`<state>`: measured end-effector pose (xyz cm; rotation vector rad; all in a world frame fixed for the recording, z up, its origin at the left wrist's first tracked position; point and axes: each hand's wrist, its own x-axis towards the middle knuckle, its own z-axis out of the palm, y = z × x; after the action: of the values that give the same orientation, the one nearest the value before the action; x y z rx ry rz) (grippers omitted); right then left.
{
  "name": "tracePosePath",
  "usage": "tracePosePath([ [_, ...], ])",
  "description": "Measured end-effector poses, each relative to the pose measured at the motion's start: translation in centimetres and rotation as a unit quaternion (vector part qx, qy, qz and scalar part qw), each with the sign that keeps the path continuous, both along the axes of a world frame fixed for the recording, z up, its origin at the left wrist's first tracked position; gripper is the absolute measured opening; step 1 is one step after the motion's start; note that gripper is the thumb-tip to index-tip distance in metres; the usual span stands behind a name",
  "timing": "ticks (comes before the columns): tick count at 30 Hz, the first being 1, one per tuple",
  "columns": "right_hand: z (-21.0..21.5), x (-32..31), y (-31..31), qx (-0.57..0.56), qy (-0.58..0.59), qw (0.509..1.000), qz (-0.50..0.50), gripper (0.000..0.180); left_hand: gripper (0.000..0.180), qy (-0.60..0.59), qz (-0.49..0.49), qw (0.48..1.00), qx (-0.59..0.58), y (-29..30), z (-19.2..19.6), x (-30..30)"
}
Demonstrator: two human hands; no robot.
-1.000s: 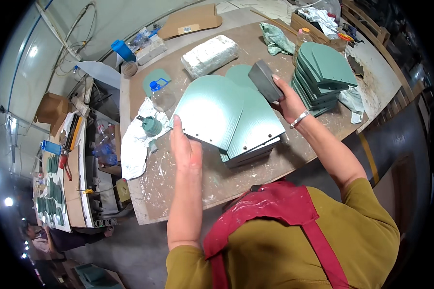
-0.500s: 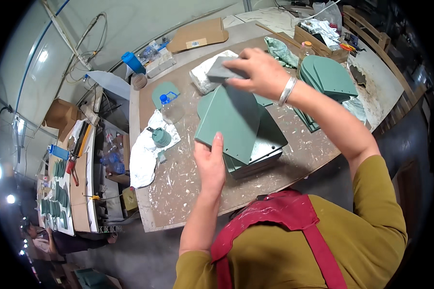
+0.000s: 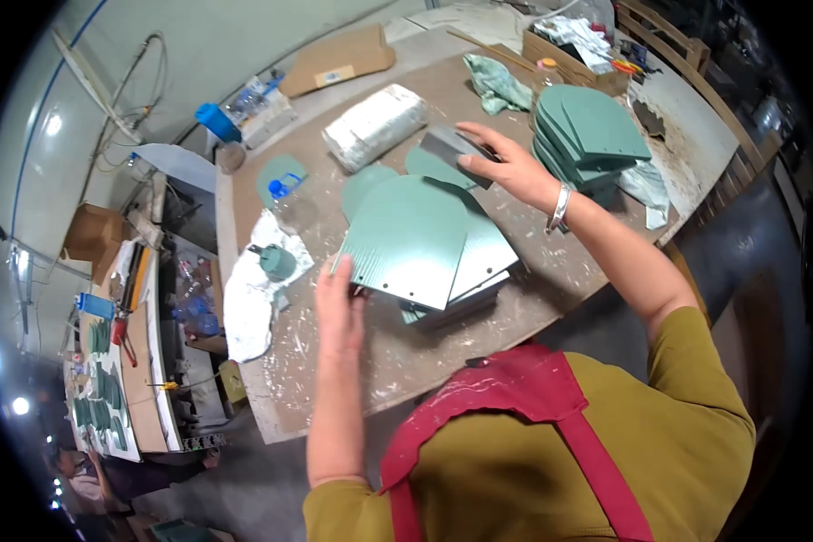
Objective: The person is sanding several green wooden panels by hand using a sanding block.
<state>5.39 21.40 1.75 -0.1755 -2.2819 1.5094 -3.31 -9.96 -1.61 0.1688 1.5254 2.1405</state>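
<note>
"Pinching a gray block (image 3: 448, 145) between thumb and fingers, a worker's right hand (image 3: 518, 172) is partly closed, a pile of green panels (image 3: 598, 128) just to its right."

"And the left hand (image 3: 338, 296)?"

"Curled partly closed, it grips the near-left corner of a rounded green panel (image 3: 405, 237), which spreads to that hand's right."

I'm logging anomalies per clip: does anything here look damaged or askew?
Yes: beside the right-hand stack of green panels, the pale tabletop bears a dark, ragged patch, perhaps a hole or stain; I can't tell which. The green panel at the left hand sits skewed over those beneath, probably just from handling.
</note>
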Motion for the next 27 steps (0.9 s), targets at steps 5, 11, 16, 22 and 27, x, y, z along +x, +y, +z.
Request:
tracePosePath([
  [5, -4.1, 4.0, 1.7, -0.161, -0.046, 0.984, -0.065, 0.058, 0.028, 0.087, -0.165, 0.945, -0.269, -3.3, -0.8, -1.5],
  [11, -4.6, 6.7, 0.5, -0.106, -0.007, 0.992, -0.071, 0.056, 0.047, 0.652, -0.114, 0.658, -0.36, 2.8, 5.0, -1.2],
  [16, 0.8, 10.6, -4.3, 0.43, 0.133, 0.88, 0.153, 0.062, 0.058, 0.583, -0.199, 0.646, -0.451, 7.7, 2.8, -2.3],
  [22, -1.0, 7.0, 1.3, 0.333, -0.044, 0.94, -0.058, 0.049, 0.059, 0.549, -0.233, 0.688, -0.414, 8.6, 3.0, -2.4],
  [27, 0.4, 9.4, -0.8, 0.376, 0.012, 0.926, 0.009, 0.051, 0.056, 0.551, -0.24, 0.696, -0.394, 8.1, 3.0, -2.7],
])
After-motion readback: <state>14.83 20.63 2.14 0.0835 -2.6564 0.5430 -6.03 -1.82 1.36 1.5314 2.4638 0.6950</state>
